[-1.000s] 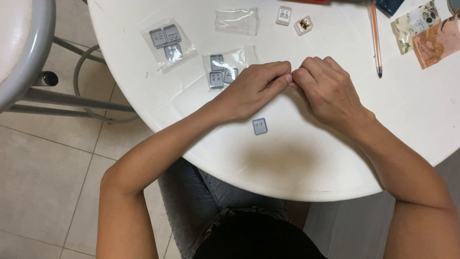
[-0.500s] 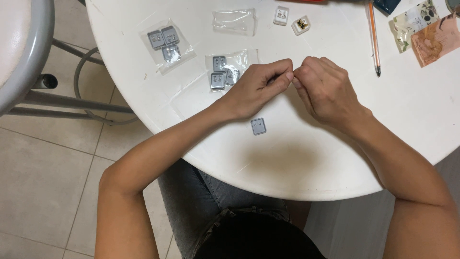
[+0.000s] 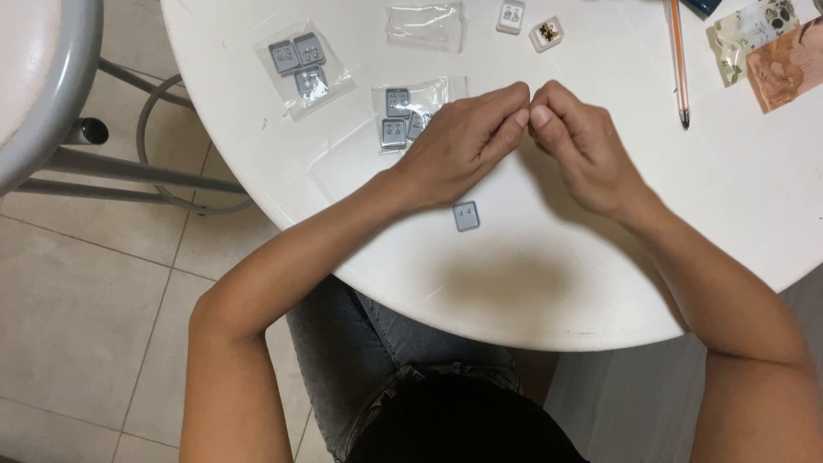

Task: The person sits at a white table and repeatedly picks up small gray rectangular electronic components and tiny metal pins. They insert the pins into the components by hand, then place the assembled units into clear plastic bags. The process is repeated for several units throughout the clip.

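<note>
Small grey card (image 3: 466,216) on white table (image 3: 600,283); orange pen (image 3: 678,60); floral-patterned packet (image 3: 754,30).

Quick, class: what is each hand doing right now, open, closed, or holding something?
Left hand: fingers pinched closed at the tips; what they hold cannot be told.
Right hand: fingers curled closed, tips meeting the left's; contents cannot be told.

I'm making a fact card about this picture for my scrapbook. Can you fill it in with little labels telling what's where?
Table: round white table
Left hand: fingertips pinched, meeting the right hand
Right hand: fingertips pinched; anything held is too small to see
Beside left wrist: small grey square card, lying loose
By left hand: clear plastic bag of grey cards
Far right: thin orange pen
</note>
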